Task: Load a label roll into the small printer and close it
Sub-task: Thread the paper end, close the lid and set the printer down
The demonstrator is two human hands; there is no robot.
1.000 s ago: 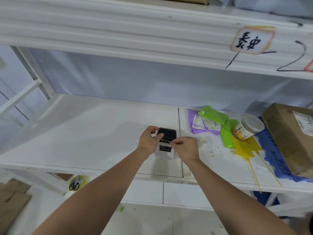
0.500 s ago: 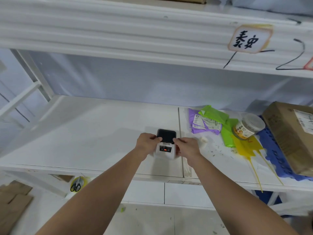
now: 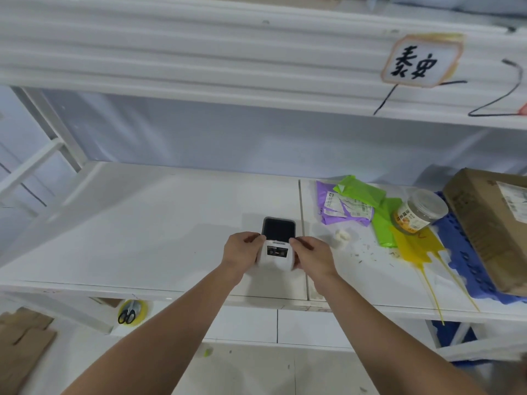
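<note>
Bright, even light; soft shadows; edges bowed; lower corners perhaps slightly blurred.

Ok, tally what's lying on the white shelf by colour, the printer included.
White printer: 1
Purple mailer bag: 1
Green bags: 2
Yellow bag: 1
Clear jar: 1
Brown cardboard box: 1
Blue plastic panel: 1
Total: 8

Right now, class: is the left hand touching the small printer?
Touching. The head view shows the left hand wrapped against the printer's left side.
</note>
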